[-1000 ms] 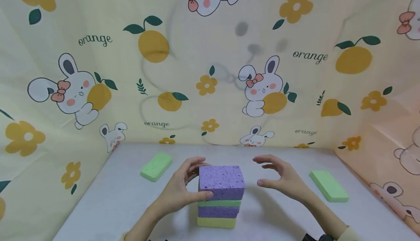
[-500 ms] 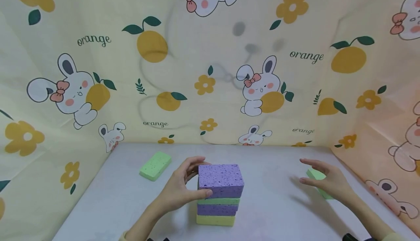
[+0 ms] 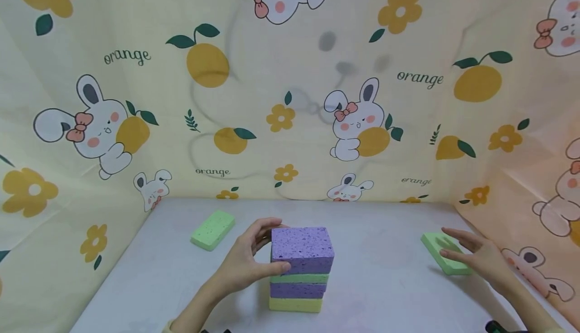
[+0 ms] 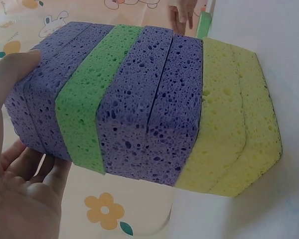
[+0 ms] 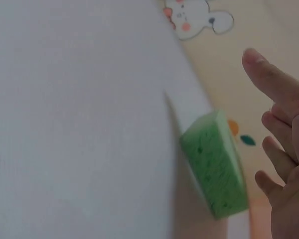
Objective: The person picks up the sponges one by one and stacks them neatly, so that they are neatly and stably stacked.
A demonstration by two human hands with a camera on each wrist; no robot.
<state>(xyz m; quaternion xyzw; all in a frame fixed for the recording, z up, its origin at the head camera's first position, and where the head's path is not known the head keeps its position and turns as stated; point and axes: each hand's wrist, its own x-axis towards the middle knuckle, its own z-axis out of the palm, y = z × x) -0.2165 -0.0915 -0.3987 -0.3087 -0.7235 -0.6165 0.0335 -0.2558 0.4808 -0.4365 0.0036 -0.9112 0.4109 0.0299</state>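
Note:
A stack of sponges stands in the middle of the table: purple sponge (image 3: 302,245) on top, then a green layer (image 3: 312,278), a lower purple layer (image 3: 296,290) and a yellow base (image 3: 295,305). My left hand (image 3: 242,265) holds the stack's top from the left, thumb on the near face of the purple sponge and fingers behind it. In the left wrist view, seams split the purple and yellow layers. Over at the right, my right hand (image 3: 485,260) hovers by a green sponge (image 3: 436,245), fingers spread and apart from it; the right wrist view shows the gap.
Another green sponge (image 3: 213,229) lies flat at the back left of the white table (image 3: 376,272). A cream cloth (image 3: 290,71) with rabbits and oranges hangs around the back and sides.
My right hand has swung from beside the stack out to the right, to the green sponge there. The left hand keeps its hold on the stack.

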